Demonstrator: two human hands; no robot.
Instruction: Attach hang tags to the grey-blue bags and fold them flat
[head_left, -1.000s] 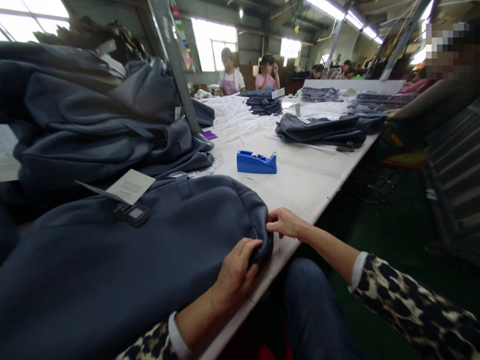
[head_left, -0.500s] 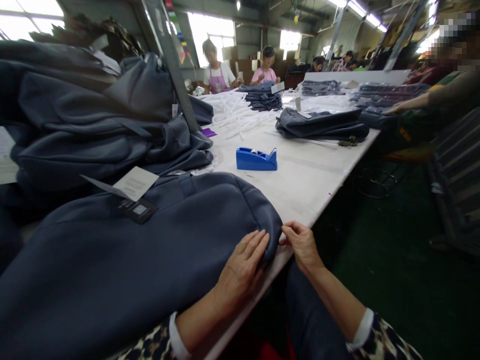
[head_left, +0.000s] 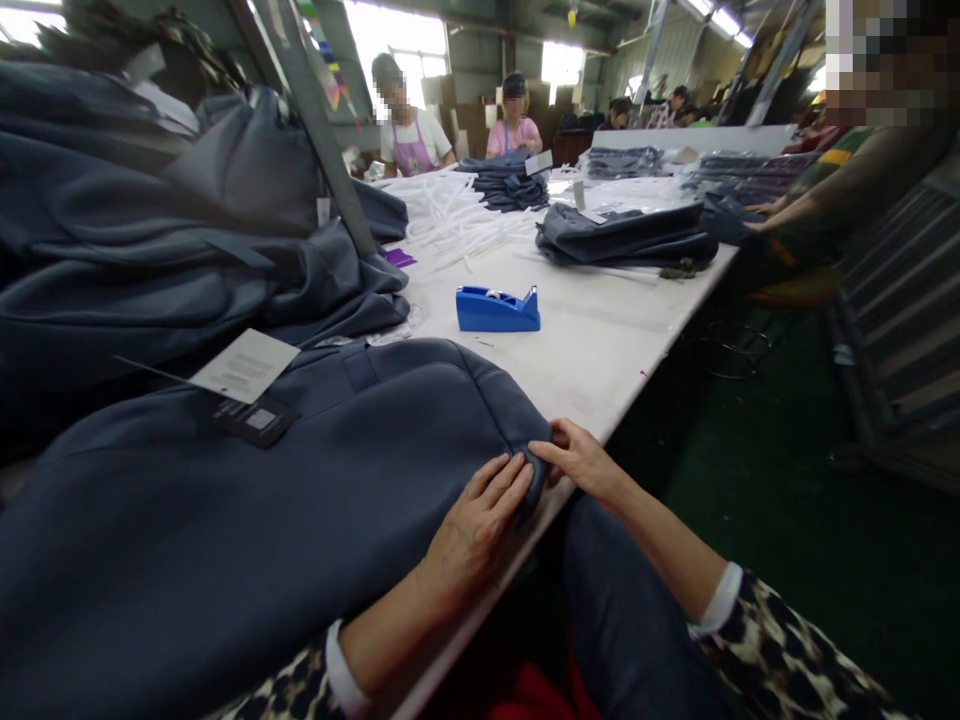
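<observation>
A dark blue-grey bag (head_left: 300,500) of smooth, leather-like material lies on its side along the table's front edge. On its right end my left hand (head_left: 480,515) lies with fingers stretched out flat; its thumb is hidden. My right hand (head_left: 581,457) has the bag's right corner between thumb and fingers, right beside the left fingertips. Toward the bag's left part rest a white printed tag (head_left: 251,366) and a black tag (head_left: 259,420). Behind the bag stands a blue tape dispenser (head_left: 497,310).
A heap of similar bags (head_left: 165,230) rises at the left beside a metal post (head_left: 319,120). Further along the white table (head_left: 592,310) are another bag (head_left: 630,237), white strips (head_left: 439,215) and stacked bags (head_left: 502,180). Co-workers stand behind and at the right (head_left: 847,190).
My right hand has shifted from the bag's edge onto its corner, its thumb now over the top surface. The left hand stays on the bag. The view has turned slightly right.
</observation>
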